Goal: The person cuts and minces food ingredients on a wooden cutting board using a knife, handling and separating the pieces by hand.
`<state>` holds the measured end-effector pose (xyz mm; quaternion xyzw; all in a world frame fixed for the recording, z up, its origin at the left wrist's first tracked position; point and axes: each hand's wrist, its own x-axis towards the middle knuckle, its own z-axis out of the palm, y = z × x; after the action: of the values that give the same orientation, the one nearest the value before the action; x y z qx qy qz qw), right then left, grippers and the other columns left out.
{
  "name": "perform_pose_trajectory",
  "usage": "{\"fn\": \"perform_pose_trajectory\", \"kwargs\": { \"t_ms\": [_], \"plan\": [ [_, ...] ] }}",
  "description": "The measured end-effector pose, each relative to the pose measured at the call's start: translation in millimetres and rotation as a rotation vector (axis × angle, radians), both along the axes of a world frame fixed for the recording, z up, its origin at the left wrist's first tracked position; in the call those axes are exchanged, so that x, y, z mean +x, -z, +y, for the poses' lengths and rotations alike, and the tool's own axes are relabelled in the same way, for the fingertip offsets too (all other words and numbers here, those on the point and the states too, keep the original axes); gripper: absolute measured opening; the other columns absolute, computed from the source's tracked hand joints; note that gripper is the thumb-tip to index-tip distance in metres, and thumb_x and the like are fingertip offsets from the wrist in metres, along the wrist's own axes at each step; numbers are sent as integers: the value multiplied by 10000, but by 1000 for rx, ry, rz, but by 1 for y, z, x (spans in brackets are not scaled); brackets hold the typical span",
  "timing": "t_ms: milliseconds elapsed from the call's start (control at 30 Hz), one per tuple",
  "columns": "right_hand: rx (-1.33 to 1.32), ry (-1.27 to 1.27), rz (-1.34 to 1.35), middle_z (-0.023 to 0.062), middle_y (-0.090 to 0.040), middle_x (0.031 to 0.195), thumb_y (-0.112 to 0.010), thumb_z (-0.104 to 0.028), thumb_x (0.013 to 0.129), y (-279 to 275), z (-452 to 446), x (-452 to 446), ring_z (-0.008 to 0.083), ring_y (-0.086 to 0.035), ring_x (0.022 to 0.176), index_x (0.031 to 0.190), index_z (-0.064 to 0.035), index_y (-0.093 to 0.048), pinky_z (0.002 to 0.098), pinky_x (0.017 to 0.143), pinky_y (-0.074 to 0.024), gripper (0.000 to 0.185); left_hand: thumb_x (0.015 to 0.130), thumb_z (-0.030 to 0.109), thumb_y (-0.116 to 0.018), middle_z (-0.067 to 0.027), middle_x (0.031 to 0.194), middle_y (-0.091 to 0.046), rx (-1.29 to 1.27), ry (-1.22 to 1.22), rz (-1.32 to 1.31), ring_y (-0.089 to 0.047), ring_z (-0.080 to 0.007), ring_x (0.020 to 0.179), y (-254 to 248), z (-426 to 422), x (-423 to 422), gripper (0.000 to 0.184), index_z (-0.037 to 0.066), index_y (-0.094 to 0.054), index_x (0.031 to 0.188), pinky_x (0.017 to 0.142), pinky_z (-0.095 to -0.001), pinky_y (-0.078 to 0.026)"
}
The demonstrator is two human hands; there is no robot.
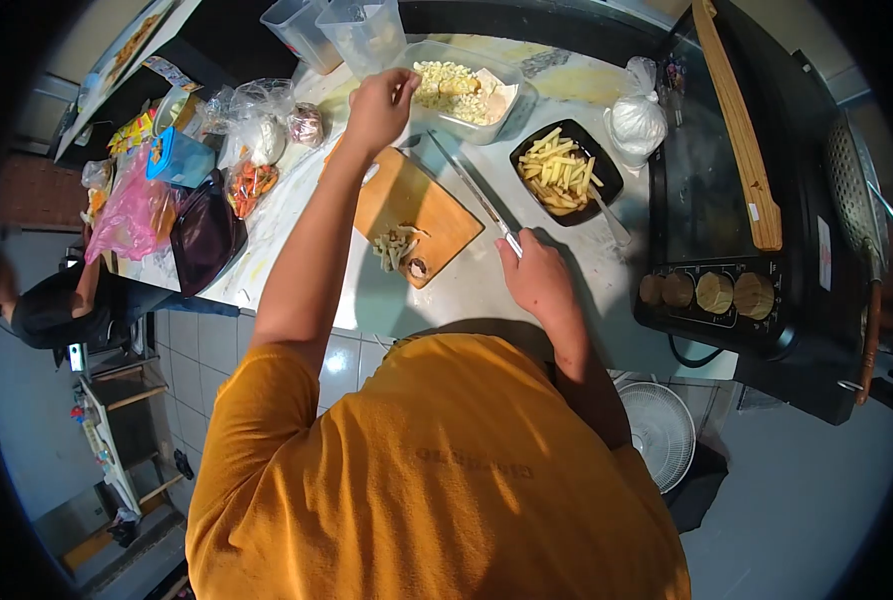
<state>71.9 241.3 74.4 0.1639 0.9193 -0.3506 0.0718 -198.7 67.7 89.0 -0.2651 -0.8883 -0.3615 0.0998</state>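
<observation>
Right hand [538, 275] at four o'clock of the cutting board [428, 200], fingers wrapped round the knife [469, 187] handle, blade angled to eleven, just beside the wood! Up at twelve, the left hand [384, 105] curls in at the nine o'clock side of a plastic container [463, 130]; whether it pinches anything, I can't tell. Score so far: pale diced bits [441, 78] fill much of that container, and out at half past two a black bowl [603, 172] carries yellow strips [556, 175], all looking cut. Left over, by my reading: a small heap of slivers [393, 245] at the board's seven, a round piece [417, 268] at six, neither in any vessel yet, plus bigger chunks [499, 95] at the container's three, apparently undiced.
</observation>
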Motion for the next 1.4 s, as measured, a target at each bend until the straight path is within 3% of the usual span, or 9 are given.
{"fn": "perform_pose_trajectory", "kwargs": {
  "t_ms": [167, 400, 533, 667, 800, 867, 900, 1133, 1400],
  "plan": [
    [-20, 16, -2, 271, -682, 869, -514, -391, 1005, -4, 5, 0, 488, -641, 877, 978, -1, -566, 572, 799, -482, 394, 932, 218, -683, -69, 969, -733, -94, -2, 181, -662, -200, 838, 0, 13, -20, 208, 57, -697, 1062, 826, -328, -534],
    [-12, 38, -3, 272, -682, 870, -507, -401, 1005, 2, 7, 1, 489, -640, 874, 983, -2, -568, 572, 807, -479, 404, 863, 275, -792, -13, 720, -660, 32, -9, -243, -570, -92, 680, -10, -4, 8, 269, 42, -728, 981, 644, -290, -464],
    [-1, 14, 11, 264, -685, 872, -509, -400, 1005, 3, 4, 0, 483, -644, 862, 984, -6, -571, 563, 798, -486, 400, 860, 285, -801, -31, 769, -696, -252, -94, -444, -587, -107, 710, -14, -31, 40, 311, 51, -749, 1058, 677, -290, -481],
    [5, -4, 14, 263, -686, 875, -509, -397, 1007, 7, 1, 0, 479, -645, 859, 987, -4, -573, 557, 797, -489, 399, 793, 393, -840, -54, 857, -699, -38, 299, -565, -611, -164, 775, 7, -68, 82, 400, 45, -727, 954, 717, -302, -488],
    [38, -33, 13, 259, -685, 877, -508, -398, 1007, 6, -3, -1, 476, -645, 860, 992, 1, -574, 554, 797, -488, 405, 733, 330, -868, -90, 957, -675, -278, 307, -506, -620, -245, 940, 2, -80, 122, 358, 76, -720, 938, 832, -377, -472],
    [42, -43, 1, 257, -685, 880, -507, -399, 1008, 4, -5, -2, 475, -644, 866, 995, 2, -574, 554, 797, -487, 407, 711, 259, -868, -70, 995, -624, -397, 229, -223, -576, -277, 1009, -3, -80, 149, 339, 101, -719, 971, 876, -419, -426],
    [39, -51, -14, 255, -686, 885, -508, -399, 1007, 4, -6, -3, 473, -643, 872, 997, 2, -575, 553, 798, -487, 406, 704, 239, -850, -66, 1042, -586, -414, 205, -249, -537, -292, 1077, -4, -79, 157, 287, 122, -736, 940, 906, -430, -393],
    [35, -73, -32, 254, -685, 893, -508, -402, 1008, 2, -11, -5, 474, -639, 877, 999, 1, -571, 556, 792, -483, 408, 760, 190, -792, -52, 1078, -575, -395, 117, -58, -518, -271, 1094, 25, -71, 176, 159, 120, -779, 902, 918, -414, -388],
    [44, -51, -27, 258, -683, 896, -500, -416, 1010, 1, -6, -1, 475, -641, 885, 997, -3, -568, 558, 804, -483, 418, 750, 181, -778, -37, 1104, -597, -235, 147, -128, -523, -265, 1125, 25, -72, 162, 178, 118, -772, 916, 950, -412, -378]
  ]
}}
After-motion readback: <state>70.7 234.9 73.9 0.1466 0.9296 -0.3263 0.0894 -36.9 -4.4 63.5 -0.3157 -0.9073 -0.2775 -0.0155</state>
